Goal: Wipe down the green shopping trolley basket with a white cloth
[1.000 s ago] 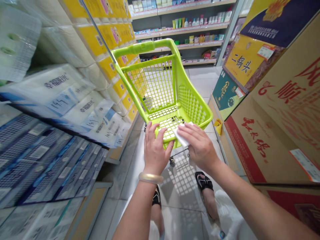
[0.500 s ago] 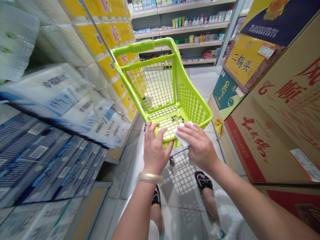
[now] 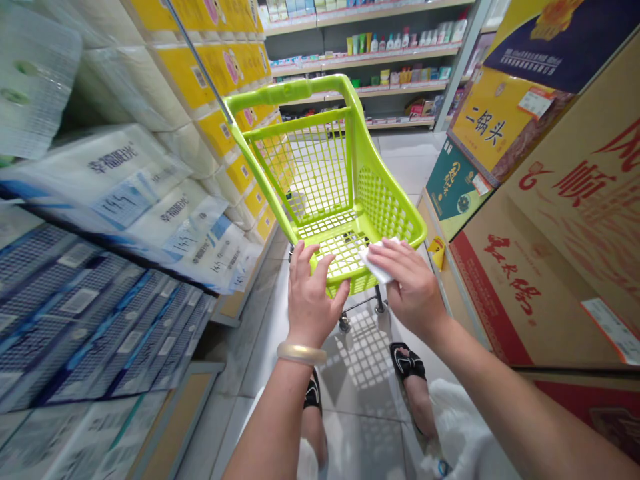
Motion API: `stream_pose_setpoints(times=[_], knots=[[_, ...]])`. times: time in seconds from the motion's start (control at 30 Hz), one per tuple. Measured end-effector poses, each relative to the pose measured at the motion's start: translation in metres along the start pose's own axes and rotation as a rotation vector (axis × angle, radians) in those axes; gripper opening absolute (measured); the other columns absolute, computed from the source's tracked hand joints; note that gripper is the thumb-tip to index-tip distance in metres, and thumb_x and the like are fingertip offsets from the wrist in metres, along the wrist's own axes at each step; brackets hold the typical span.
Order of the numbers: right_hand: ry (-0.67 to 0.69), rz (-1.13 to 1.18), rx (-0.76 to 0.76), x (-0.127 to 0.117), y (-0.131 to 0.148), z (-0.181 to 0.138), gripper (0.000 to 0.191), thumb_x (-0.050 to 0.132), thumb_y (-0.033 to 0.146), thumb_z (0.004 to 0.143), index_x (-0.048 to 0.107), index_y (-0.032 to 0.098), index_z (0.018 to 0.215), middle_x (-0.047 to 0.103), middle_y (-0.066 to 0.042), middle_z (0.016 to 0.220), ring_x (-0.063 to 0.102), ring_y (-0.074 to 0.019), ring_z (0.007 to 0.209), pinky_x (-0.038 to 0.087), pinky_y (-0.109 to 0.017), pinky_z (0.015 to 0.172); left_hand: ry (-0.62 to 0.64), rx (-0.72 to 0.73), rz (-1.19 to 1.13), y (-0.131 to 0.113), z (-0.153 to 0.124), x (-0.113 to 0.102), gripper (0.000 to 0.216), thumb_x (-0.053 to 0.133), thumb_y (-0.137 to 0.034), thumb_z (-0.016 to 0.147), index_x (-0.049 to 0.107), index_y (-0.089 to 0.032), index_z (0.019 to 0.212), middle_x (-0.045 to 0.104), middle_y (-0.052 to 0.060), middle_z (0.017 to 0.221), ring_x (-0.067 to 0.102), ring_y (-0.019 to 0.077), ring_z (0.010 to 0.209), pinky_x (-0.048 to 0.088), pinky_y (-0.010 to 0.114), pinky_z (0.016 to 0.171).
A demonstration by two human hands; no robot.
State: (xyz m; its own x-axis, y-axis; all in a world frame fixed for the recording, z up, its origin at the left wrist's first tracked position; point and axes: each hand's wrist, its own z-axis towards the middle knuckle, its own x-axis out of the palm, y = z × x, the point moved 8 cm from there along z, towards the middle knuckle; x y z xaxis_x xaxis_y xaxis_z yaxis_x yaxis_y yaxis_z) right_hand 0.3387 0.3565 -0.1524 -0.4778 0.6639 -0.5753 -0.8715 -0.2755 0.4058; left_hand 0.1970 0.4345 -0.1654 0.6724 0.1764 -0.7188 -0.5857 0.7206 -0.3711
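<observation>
A lime-green plastic shopping cart (image 3: 385, 207) stands tipped up in the aisle in front of me, its handle at the top. My left hand (image 3: 313, 300) grips the cart's near rim, fingers curled over the edge. My right hand (image 3: 413, 283) presses a white cloth (image 3: 377, 263) against the same rim, further to the right, fingers lying over the cloth. A pale bangle (image 3: 301, 354) sits on my left wrist.
Shelves of packed tissue and paper rolls (image 3: 125, 193) line the left side. Stacked cardboard boxes (image 3: 560, 253) stand at the right. A far shelf holds bottles (image 3: 390, 43). My sandalled feet (image 3: 407, 363) stand on the tiled floor (image 3: 370, 393).
My right hand has slid the white cloth to the right along the cart's rim. The left hand has kept its hold.
</observation>
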Motion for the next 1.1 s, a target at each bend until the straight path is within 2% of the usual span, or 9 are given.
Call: stream_pose_setpoints(times=[0.07,0.13,0.33,0.57,0.63,0.8,0.87,1.0,1.1], knots=[[-0.076,-0.061,0.076,-0.009,-0.015,0.0,0.049,0.043,0.001,0.081,0.069,0.023,0.117,0.071,-0.007,0.121,0.058,-0.0241,0.127,0.042,-0.054,0.112,0.001,-0.004,-0.002,-0.001,0.0,0.0,0.031,0.063,-0.03,0.084,0.059,-0.02,0.113,0.049,0.013,0.132,0.032,0.0341,0.142,0.032,0.056,0.116],[-0.081,-0.07,0.083,-0.008,-0.014,-0.001,0.05,0.043,0.001,0.081,0.068,0.022,0.117,0.07,-0.007,0.122,0.057,-0.0245,0.128,0.041,-0.055,0.112,-0.002,-0.011,-0.007,-0.001,0.0,0.0,0.031,0.064,-0.03,0.083,0.059,-0.02,0.113,0.049,0.013,0.132,0.032,0.0343,0.141,0.033,0.056,0.115],[0.146,0.089,-0.138,0.02,0.035,-0.006,0.051,0.04,0.002,0.086,0.063,0.025,0.126,0.067,-0.004,0.13,0.054,-0.0194,0.131,0.041,-0.046,0.114,-0.002,0.002,-0.01,0.0,-0.001,-0.001,0.034,0.064,-0.025,0.081,0.059,-0.019,0.114,0.049,0.013,0.131,0.031,0.0345,0.142,0.031,0.055,0.116],[-0.084,-0.07,0.106,-0.009,-0.02,0.001,0.052,0.042,0.0,0.082,0.067,0.024,0.12,0.069,-0.006,0.124,0.055,-0.0242,0.13,0.038,-0.055,0.114,0.002,-0.007,-0.004,0.0,0.0,-0.001,0.031,0.064,-0.029,0.083,0.06,-0.019,0.112,0.049,0.013,0.13,0.032,0.0337,0.141,0.032,0.054,0.116],[-0.066,-0.058,0.069,-0.005,-0.012,-0.001,0.051,0.042,0.0,0.083,0.067,0.023,0.12,0.069,-0.006,0.125,0.055,-0.0238,0.13,0.038,-0.055,0.115,-0.005,-0.014,-0.008,0.0,0.0,-0.001,0.031,0.064,-0.029,0.083,0.06,-0.019,0.112,0.049,0.013,0.13,0.032,0.0339,0.141,0.033,0.054,0.116],[0.159,0.071,-0.167,0.024,0.037,-0.008,0.044,0.043,0.005,0.089,0.067,0.026,0.12,0.066,-0.002,0.131,0.05,-0.0198,0.134,0.04,-0.045,0.115,-0.008,0.024,-0.029,-0.001,-0.001,-0.001,0.033,0.061,-0.031,0.083,0.06,-0.018,0.113,0.049,0.015,0.13,0.031,0.0354,0.141,0.031,0.056,0.116],[0.145,0.051,-0.143,0.021,0.031,-0.006,0.045,0.042,0.005,0.09,0.067,0.027,0.121,0.066,-0.001,0.131,0.051,-0.0194,0.134,0.04,-0.046,0.114,-0.005,0.015,-0.027,0.0,-0.001,-0.001,0.032,0.061,-0.031,0.083,0.06,-0.019,0.113,0.049,0.014,0.13,0.031,0.0354,0.141,0.032,0.056,0.115],[-0.043,-0.079,0.049,-0.004,-0.011,0.0,0.05,0.042,0.003,0.086,0.067,0.029,0.121,0.069,-0.002,0.126,0.055,-0.0221,0.13,0.04,-0.052,0.114,-0.004,-0.013,-0.017,0.001,-0.001,-0.001,0.031,0.064,-0.03,0.082,0.06,-0.02,0.112,0.049,0.013,0.131,0.032,0.0345,0.141,0.033,0.055,0.115],[-0.069,-0.096,0.067,-0.007,-0.012,-0.002,0.051,0.042,0.002,0.085,0.067,0.028,0.121,0.069,-0.003,0.126,0.055,-0.0227,0.13,0.04,-0.053,0.113,-0.008,-0.01,-0.012,0.0,-0.001,-0.001,0.032,0.064,-0.029,0.082,0.06,-0.02,0.112,0.049,0.013,0.131,0.032,0.0344,0.141,0.032,0.055,0.115]])
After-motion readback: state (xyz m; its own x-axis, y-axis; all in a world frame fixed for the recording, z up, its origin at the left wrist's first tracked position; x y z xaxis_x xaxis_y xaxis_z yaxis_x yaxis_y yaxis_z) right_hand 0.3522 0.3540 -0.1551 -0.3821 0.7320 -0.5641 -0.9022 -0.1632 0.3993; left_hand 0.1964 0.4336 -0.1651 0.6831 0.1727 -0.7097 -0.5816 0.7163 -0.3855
